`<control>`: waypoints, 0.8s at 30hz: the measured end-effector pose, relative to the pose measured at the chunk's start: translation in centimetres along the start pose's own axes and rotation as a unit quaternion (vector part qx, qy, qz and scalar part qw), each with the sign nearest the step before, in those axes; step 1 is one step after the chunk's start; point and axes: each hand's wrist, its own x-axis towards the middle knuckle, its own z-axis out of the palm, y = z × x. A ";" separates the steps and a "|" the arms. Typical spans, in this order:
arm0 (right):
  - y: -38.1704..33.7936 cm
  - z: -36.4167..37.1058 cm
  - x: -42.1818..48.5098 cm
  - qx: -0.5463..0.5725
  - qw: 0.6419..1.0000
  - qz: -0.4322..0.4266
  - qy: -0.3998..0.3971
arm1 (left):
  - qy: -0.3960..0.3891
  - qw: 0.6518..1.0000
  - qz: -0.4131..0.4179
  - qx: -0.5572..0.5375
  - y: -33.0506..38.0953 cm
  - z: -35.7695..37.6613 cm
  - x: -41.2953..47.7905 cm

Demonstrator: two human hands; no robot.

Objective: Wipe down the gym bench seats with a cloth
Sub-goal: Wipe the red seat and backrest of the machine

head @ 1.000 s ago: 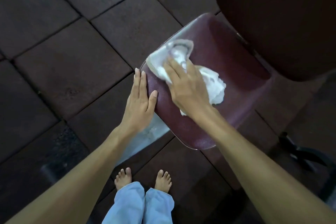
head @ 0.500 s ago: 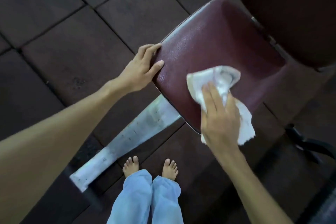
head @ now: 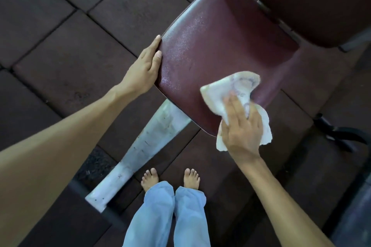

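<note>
A maroon padded bench seat [head: 216, 50] fills the middle of the head view, its surface shiny and speckled. My right hand [head: 242, 128] presses a crumpled white cloth [head: 232, 88] flat against the seat's near right corner, fingers spread over it. Part of the cloth hangs past the seat edge. My left hand [head: 145, 68] rests along the seat's left edge, fingers together, thumb on the top surface, steadying it.
A second dark maroon pad [head: 313, 0] sits at the top right. A pale metal frame leg [head: 144, 146] runs from under the seat toward my bare feet [head: 170, 178]. A black metal part [head: 339, 132] lies at the right. Dark rubber floor tiles surround everything.
My right hand has dragged the cloth from the seat's left side across to its near right corner. My left hand shifted along the left edge and still holds it.
</note>
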 end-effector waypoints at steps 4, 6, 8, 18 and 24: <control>-1.1 -0.9 1.8 0.052 0.985 0.160 -0.043 | 0.020 0.999 -0.049 0.011 1.6 1.2 -3.9; -1.8 -2.1 2.7 0.118 0.965 0.223 -0.074 | 0.009 0.997 -0.069 0.042 2.6 1.3 -6.5; -1.9 -3.9 3.5 0.195 0.940 0.259 -0.108 | -0.001 0.992 -0.087 0.088 3.7 1.2 -9.7; -5.0 -16.4 7.8 0.357 0.889 0.125 -0.257 | 0.183 0.958 -0.200 0.090 10.7 -9.2 -26.7; -12.2 -22.8 9.7 0.435 0.850 0.016 -0.296 | 0.288 0.908 -0.303 0.028 14.5 -13.5 -39.1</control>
